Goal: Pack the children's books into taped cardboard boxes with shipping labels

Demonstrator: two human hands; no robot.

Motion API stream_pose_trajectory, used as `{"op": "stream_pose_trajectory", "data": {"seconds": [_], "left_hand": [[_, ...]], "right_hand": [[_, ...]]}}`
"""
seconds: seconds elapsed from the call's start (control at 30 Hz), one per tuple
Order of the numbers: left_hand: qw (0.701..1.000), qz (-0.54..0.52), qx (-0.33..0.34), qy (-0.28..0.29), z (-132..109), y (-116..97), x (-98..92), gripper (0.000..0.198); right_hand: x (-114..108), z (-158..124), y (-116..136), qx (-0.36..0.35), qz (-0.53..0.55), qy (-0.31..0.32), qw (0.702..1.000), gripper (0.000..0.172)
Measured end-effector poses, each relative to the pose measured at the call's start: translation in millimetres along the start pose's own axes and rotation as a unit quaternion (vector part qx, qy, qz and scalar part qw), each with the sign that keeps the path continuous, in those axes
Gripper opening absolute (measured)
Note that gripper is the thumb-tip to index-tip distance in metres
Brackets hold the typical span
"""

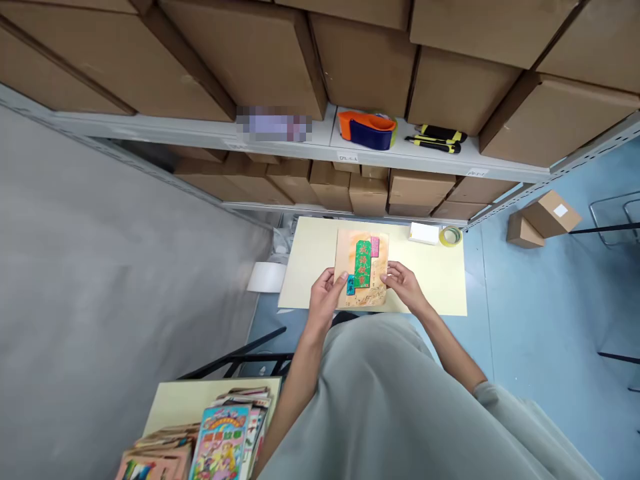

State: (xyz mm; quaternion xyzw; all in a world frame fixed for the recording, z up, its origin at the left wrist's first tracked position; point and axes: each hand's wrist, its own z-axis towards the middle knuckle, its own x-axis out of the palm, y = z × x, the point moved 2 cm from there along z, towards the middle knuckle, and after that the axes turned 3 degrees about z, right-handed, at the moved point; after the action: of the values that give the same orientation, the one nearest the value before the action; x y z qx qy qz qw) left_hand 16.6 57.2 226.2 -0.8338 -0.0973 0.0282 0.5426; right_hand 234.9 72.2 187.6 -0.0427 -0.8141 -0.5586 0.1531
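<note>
I hold a thin orange booklet with green and pink panels on its cover, over a pale yellow table. My left hand grips its lower left edge, fingers curled around it. My right hand pinches its lower right edge. The booklet lies flat or nearly flat above the tabletop, cover facing up.
A white pad and a roll of yellow tape sit at the table's far right. A stack of colourful books lies on a second table at lower left. Shelves hold cardboard boxes, a tape dispenser and utility knives. A grey wall stands at left.
</note>
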Motion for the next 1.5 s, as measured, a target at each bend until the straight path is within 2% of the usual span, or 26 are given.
{"op": "stream_pose_trajectory", "data": {"seconds": [0.1, 0.23, 0.37, 0.57, 0.87, 1.1, 1.27, 1.33, 1.43, 1.5], "left_hand": [[0.999, 0.022, -0.011, 0.04, 13, -12, 17.2, 0.057], [0.993, 0.062, 0.013, 0.097, 26, -22, 24.9, 0.052], [0.989, 0.071, 0.013, 0.127, 35, -25, 25.7, 0.048], [0.988, 0.073, 0.017, 0.133, 43, -27, 19.2, 0.051], [0.991, 0.059, 0.018, 0.117, 44, -31, 6.8, 0.057], [0.996, 0.032, 0.02, 0.084, 35, -37, -5.8, 0.049], [0.998, 0.017, 0.026, 0.06, 36, -37, -16.2, 0.047], [0.999, 0.017, 0.036, 0.034, 35, -37, -19.8, 0.046], [0.998, 0.029, 0.053, -0.012, 30, -37, -21.8, 0.042], [0.995, 0.039, 0.081, -0.039, 25, -40, -19.9, 0.038]], "right_hand": [[-16, 4, 17, -0.032, -0.01, -0.034, 0.999, 0.05], [-24, 4, 34, -0.055, -0.038, -0.088, 0.994, 0.048], [-19, 1, 42, -0.059, -0.063, -0.137, 0.987, 0.05], [-6, -2, 47, -0.062, -0.106, -0.171, 0.978, 0.05], [12, 10, 40, -0.064, -0.074, -0.161, 0.982, 0.055], [27, 20, 33, -0.062, -0.035, -0.155, 0.985, 0.061], [38, 23, 29, -0.056, -0.05, -0.145, 0.987, 0.06], [44, 21, 32, -0.068, -0.094, -0.168, 0.979, 0.058], [58, 10, 46, -0.142, -0.191, -0.233, 0.943, 0.043], [73, 0, 56, -0.176, -0.218, -0.229, 0.932, 0.032]]}}
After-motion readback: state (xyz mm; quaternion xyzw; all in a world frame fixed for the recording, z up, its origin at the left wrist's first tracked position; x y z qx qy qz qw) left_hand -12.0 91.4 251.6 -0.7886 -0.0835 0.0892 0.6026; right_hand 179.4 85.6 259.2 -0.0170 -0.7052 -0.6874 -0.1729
